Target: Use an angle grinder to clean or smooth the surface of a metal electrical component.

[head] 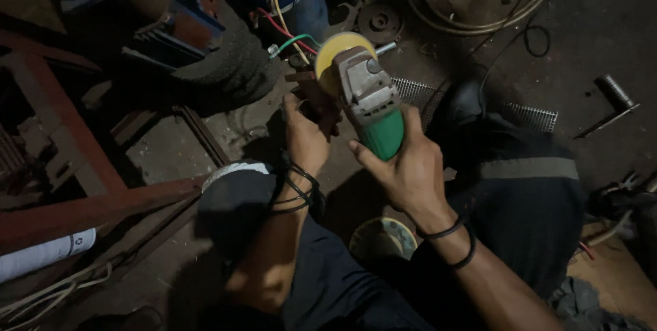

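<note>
Leftmost, a rusty red steel frame (82,194) is lying on the floor (171,153), well apart from the hands. Next, the left hand (306,136) is closing around a small dark workpiece (316,95), apparently steadying it against the yellow disc (328,54). Just beside it, the right hand (410,167) is wrapping the green body of the angle grinder (373,102), disc pointing away from the person. Beyond the right hand, a metal mesh (530,115) is resting flat.

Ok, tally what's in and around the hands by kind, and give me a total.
Angle grinder, green body, held by right hand: 1
Yellow disc on it: 1
Small dark rusty part at left hand: 1
Black wristbands, both wrists: 2 sets
Total: 5
</note>
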